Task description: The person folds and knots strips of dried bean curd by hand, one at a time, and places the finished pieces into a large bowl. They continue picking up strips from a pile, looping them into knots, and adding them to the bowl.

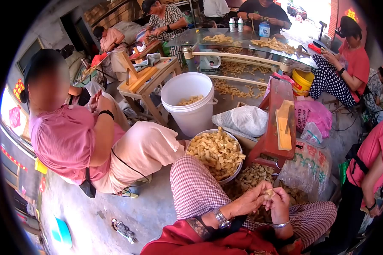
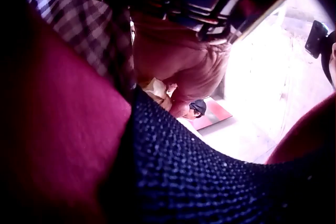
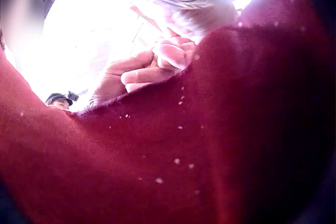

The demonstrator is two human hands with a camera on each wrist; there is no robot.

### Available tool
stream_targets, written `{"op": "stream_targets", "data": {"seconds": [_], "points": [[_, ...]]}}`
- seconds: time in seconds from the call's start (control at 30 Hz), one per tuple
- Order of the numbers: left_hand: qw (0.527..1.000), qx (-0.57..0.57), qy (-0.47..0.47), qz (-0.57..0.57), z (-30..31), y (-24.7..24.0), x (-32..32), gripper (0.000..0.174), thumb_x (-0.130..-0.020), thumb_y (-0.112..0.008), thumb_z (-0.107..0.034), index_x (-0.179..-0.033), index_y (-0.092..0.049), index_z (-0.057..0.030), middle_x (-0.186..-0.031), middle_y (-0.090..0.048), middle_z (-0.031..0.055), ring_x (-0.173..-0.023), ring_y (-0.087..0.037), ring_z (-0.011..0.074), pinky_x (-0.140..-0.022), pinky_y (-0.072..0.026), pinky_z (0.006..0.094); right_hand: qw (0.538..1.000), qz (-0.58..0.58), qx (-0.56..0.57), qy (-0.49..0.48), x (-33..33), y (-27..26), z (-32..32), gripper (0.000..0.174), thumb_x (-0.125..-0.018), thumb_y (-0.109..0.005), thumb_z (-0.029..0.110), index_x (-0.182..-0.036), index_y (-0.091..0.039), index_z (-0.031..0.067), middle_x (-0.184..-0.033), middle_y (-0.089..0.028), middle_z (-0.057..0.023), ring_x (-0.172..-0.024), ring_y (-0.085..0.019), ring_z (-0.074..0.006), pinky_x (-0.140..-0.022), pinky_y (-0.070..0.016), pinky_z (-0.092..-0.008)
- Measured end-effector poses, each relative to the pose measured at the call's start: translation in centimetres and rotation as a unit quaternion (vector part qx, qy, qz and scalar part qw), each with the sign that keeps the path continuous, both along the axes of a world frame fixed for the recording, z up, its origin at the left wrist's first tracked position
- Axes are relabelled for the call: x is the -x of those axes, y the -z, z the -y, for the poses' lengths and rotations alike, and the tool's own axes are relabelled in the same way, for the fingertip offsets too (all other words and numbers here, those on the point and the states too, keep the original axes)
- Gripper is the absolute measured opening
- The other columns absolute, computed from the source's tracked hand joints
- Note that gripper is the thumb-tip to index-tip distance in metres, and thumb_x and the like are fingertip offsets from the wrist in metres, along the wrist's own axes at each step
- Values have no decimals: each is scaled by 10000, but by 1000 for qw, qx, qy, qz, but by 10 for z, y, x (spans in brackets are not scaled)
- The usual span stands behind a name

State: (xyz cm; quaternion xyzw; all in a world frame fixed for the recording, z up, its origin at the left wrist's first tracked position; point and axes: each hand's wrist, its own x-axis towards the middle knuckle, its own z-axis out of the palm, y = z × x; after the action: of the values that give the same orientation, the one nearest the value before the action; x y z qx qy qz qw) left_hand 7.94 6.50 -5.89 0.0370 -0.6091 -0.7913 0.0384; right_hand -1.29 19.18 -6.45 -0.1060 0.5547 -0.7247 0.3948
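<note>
well, pale piece point(image 1: 268, 194) between left hand point(image 1: 250, 201) and right hand point(image 1: 279, 207), long axis unclear

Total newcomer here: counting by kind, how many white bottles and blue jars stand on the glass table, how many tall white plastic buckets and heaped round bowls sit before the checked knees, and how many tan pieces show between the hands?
White bottles: 2
Blue jar: 1
Tall white bucket: 1
Heaped round bowl: 1
Tan piece: 1
Total: 6
</note>
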Motion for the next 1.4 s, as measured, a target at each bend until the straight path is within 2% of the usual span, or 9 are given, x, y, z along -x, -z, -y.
{"op": "stream_targets", "data": {"seconds": [0.1,0.3,0.5,0.73,0.8,0.93,1.1,1.2,1.4], "points": [[999,4,42,15,3,-4,-4,203,-993,-363,-101,-1193,-361,-67,-881,-543,21,-557,-411,44,-461,-352,173,1000,-11,10,18,1,6,-2,72,-902,-494,74,-869,-531,22,-659,-573,-57,-474,-497,-85,-417,-398,-197],[993,-74,87,23,0,3,-8,300,-984,-325,-36,-1271,-350,-121,-846,-483,6,-524,-367,39,-454,-315,171,998,-23,19,51,4,6,-5,65,-901,-501,73,-858,-525,29,-634,-503,-8,-472,-461,-74,-411,-380,-210],[988,-101,109,48,1,-4,-14,347,-979,-332,-26,-1304,-358,-144,-804,-442,-5,-523,-344,40,-460,-297,169,996,-1,30,90,8,3,-11,25,-896,-514,68,-894,-520,44,-673,-502,-11,-471,-453,-88,-422,-389,-228],[999,6,38,12,-2,-7,-10,328,-967,-361,-32,-1273,-444,-115,-772,-490,-2,-598,-428,65,-517,-375,195,995,19,59,73,12,-1,-12,79,-931,-524,121,-956,-533,47,-699,-512,-8,-516,-473,-94,-454,-407,-236],[997,64,-5,-53,-3,-5,-8,309,-968,-376,-46,-1257,-468,-105,-775,-514,4,-629,-466,75,-546,-410,209,997,36,62,24,9,-13,-8,145,-948,-525,181,-986,-543,43,-711,-514,-1,-539,-472,-85,-461,-397,-226],[997,50,27,-51,1,-7,-11,314,-910,-368,27,-1183,-485,-74,-925,-603,23,-665,-470,94,-545,-422,214,993,70,57,-73,11,-4,-13,248,-961,-520,280,-1010,-563,40,-733,-518,13,-573,-465,-66,-465,-366,-203],[997,40,52,49,6,-28,-16,286,-913,-383,22,-1165,-480,-70,-888,-597,36,-656,-477,85,-522,-408,196,992,89,70,-48,10,6,-14,200,-942,-551,235,-941,-583,37,-723,-528,10,-564,-463,-65,-469,-354,-203],[998,-16,19,53,1,-8,-14,250,-967,-418,-54,-1213,-462,-56,-745,-531,8,-608,-455,46,-495,-370,188,996,67,51,-23,12,9,-15,185,-932,-561,205,-908,-594,24,-715,-537,3,-557,-465,-68,-469,-358,-208],[999,15,-20,24,-3,3,-8,247,-962,-414,-34,-1203,-465,-52,-740,-502,7,-635,-451,58,-554,-394,206,998,43,41,36,10,9,-11,195,-923,-568,183,-863,-612,3,-682,-542,-3,-513,-452,-72,-459,-354,-207]]}}
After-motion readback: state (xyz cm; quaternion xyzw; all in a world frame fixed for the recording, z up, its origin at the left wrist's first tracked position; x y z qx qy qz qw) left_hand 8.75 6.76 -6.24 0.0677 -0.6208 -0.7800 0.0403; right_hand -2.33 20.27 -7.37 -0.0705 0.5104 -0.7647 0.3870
